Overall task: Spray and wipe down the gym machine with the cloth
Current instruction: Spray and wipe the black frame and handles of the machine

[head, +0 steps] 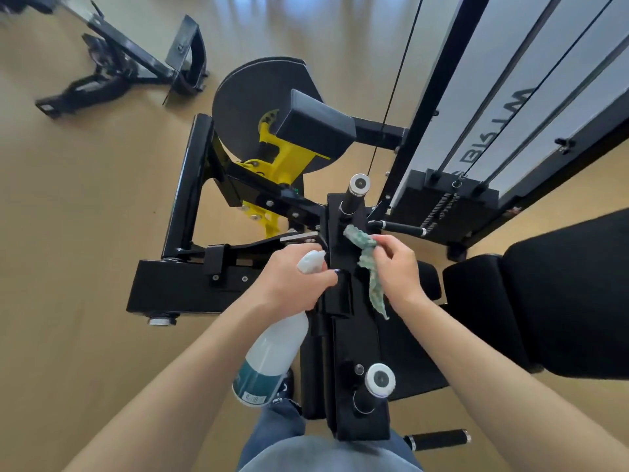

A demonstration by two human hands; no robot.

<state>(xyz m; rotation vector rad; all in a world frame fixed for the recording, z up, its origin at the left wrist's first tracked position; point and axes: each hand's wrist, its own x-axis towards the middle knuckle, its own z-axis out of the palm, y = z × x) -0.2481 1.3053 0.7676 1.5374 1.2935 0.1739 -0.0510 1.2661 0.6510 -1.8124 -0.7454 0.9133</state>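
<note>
Hanging crumpled and green from the pinching right hand (396, 267), the cloth (369, 264) touches the black metal gym machine (343, 301) at centre; the left hand (294, 277) grips a white plastic spray bottle (272, 352) just left, over smooth tan floor (85, 199).

Bare wooden floor (68, 233) lies open all along the left, broken only at far left by a separate black frame (136, 63). In the middle the black machine arm (343, 301) runs near to far, with a capped handle post (357, 189) at its far end and another (379, 381) near. Far beyond, the disc (248, 107) and yellow bracket (279, 161) crowd the way. The weight stack (452, 202), its cables and upright frame wall off the right; the seat pads (561, 301) block near right
</note>
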